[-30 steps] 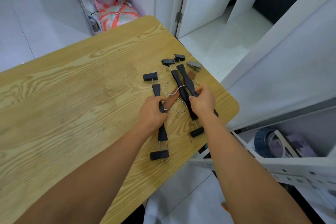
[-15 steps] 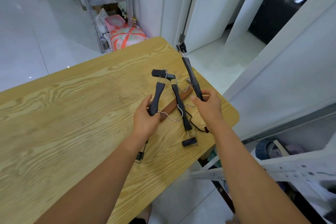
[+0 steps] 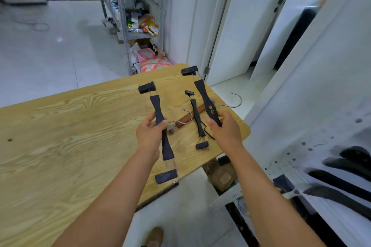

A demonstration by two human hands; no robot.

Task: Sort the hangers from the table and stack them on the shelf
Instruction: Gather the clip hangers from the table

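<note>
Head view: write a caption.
Left hand grips one black hanger, right hand another; a third and a brown hanger lie on the table.

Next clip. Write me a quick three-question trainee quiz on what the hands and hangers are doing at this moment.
1. True or false: the left hand grips the left hanger and the right hand grips the right hanger, both held off the table.
2. Fill in: on the table, the black hanger lies across the lower hanger, whose colour is ___.
3. Which one carries gold print? A) left hanger B) right hanger C) black hanger

Key: 1 true; 2 brown; 3 B.
</note>
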